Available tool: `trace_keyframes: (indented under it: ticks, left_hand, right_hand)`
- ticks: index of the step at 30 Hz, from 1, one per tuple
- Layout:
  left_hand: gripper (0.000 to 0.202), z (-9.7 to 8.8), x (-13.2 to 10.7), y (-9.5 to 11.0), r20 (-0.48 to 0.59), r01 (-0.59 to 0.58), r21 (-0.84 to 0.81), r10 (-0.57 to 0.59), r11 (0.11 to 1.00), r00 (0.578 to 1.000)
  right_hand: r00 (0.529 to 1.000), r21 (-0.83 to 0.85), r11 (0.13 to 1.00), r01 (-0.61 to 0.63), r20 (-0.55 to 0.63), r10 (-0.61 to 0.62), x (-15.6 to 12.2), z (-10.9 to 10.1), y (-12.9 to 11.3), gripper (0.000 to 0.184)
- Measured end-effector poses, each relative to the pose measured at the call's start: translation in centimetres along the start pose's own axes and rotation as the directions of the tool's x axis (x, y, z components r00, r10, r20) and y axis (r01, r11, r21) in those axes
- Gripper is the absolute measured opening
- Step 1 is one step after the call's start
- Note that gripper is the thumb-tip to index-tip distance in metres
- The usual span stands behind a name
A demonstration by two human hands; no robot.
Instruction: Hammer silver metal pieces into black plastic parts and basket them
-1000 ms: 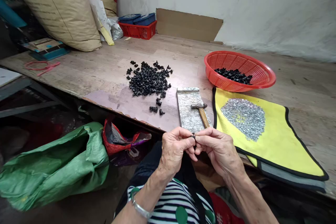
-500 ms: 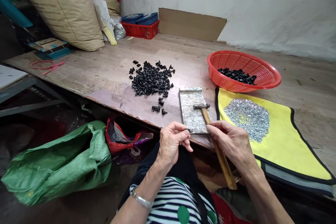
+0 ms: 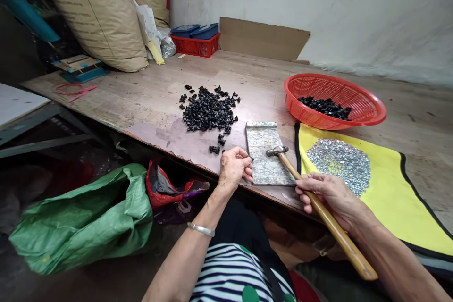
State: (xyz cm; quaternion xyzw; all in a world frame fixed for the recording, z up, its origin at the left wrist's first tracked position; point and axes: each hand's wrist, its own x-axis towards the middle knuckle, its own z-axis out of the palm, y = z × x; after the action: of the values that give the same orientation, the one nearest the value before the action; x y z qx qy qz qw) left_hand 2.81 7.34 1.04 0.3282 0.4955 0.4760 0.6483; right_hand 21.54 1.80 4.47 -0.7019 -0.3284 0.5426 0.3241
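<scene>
My right hand (image 3: 327, 193) is wrapped round the wooden handle of a hammer (image 3: 318, 210), whose metal head is over the grey metal plate (image 3: 264, 172). Pinched in the fingers of my left hand (image 3: 234, 170) is a small black part (image 3: 251, 159), mostly hidden, at the plate's left edge. A heap of small black parts (image 3: 208, 108) lies behind my left hand, with a few loose ones nearer. To the right, a pile of small shiny metal pieces (image 3: 339, 160) is spread on a yellow cloth (image 3: 392, 198) with black edging.
A red plastic basket (image 3: 378, 112) holding more black parts stands behind the cloth. Large paper sacks (image 3: 102, 14) and a red crate (image 3: 198, 47) with blue boxes are at the back left. Below the table edge are a green sack (image 3: 88, 217) and a red bag (image 3: 155, 193).
My left hand has moved up to the plate's left edge with the black part. My right hand has closed round the hammer handle and swung its end to the right. The view has shifted slightly.
</scene>
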Motion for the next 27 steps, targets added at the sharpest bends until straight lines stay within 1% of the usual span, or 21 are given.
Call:
trace_keyframes:
  ticks: [1,3,5,7,9,11,13,14,15,17,19,21,23,25,27]
  left_hand:
    - [0.014,0.1,0.2,0.0,0.01,0.005,0.007,-0.005,1.0,1.0]
    - [0.013,0.3,0.4,0.0,0.022,0.009,0.019,-0.009,1.0,1.0]
    - [0.013,0.3,0.4,0.0,0.023,0.008,0.029,-0.008,1.0,1.0]
    - [0.014,0.3,0.4,-0.1,0.01,-0.003,0.032,0.003,0.999,1.0]
    - [0.014,0.3,0.4,-0.2,-0.014,-0.023,0.029,0.023,0.999,1.0]
    - [0.014,0.2,0.3,-0.2,-0.033,-0.033,0.026,0.034,0.999,0.999]
    - [0.014,0.2,0.3,-0.3,-0.039,-0.025,0.022,0.026,0.999,0.999]
    - [0.015,0.1,0.4,-0.3,-0.039,-0.018,0.02,0.018,1.0,0.999]
    - [0.015,0.1,0.4,-0.3,-0.038,-0.01,0.018,0.011,1.0,0.999]
    - [0.017,0.0,0.4,-0.3,-0.036,0.004,0.018,-0.003,1.0,0.999]
    - [0.019,0.0,0.5,-0.2,-0.033,0.017,0.024,-0.016,1.0,0.999]
    - [0.019,0.0,0.5,-0.3,-0.037,0.029,0.026,-0.028,0.999,0.999]
    - [0.018,0.1,0.6,-0.3,-0.044,0.039,0.026,-0.038,0.999,0.998]
    - [0.017,0.1,0.7,-0.4,-0.051,0.045,0.023,-0.044,0.999,0.998]
    - [0.016,0.2,0.7,-0.5,-0.055,0.043,0.021,-0.041,0.999,0.998]
  right_hand:
    - [0.996,0.132,0.989,-0.067,0.075,0.058,-0.3,-0.2,0.1,0.024]
    - [0.981,0.24,0.961,-0.14,0.165,0.102,-0.8,-0.4,0.4,0.026]
    - [0.966,0.266,0.943,-0.198,0.219,0.141,-1.2,-0.4,0.7,0.023]
    - [0.963,0.257,0.942,-0.214,0.219,0.159,-1.5,-0.2,0.9,0.021]
    - [0.983,0.216,0.966,-0.14,0.149,0.109,-1.7,0.2,1.0,0.02]
    - [0.998,0.103,0.995,-0.001,0.062,-0.005,-1.9,0.6,1.1,0.024]
    - [0.99,-0.07,0.987,0.143,0.011,-0.142,-2.0,1.0,1.1,0.031]
    - [0.976,-0.166,0.962,0.215,-0.012,-0.22,-2.0,1.2,1.1,0.032]
    - [0.951,-0.262,0.921,0.287,-0.036,-0.306,-2.0,1.4,1.2,0.031]
    - [0.875,-0.429,0.804,0.412,-0.06,-0.48,-1.8,1.8,1.5,0.026]
    - [0.794,-0.559,0.674,0.483,-0.044,-0.606,-1.5,2.2,1.9,0.022]
    - [0.737,-0.661,0.556,0.504,-0.007,-0.675,-1.2,2.5,2.2,0.023]
    - [0.682,-0.751,0.435,0.497,0.027,-0.731,-1.3,2.6,2.3,0.026]
    - [0.599,-0.806,0.317,0.5,0.057,-0.799,-1.8,2.6,2.1,0.026]
    - [0.497,-0.823,0.237,0.516,0.062,-0.866,-2.4,2.7,1.8,0.026]
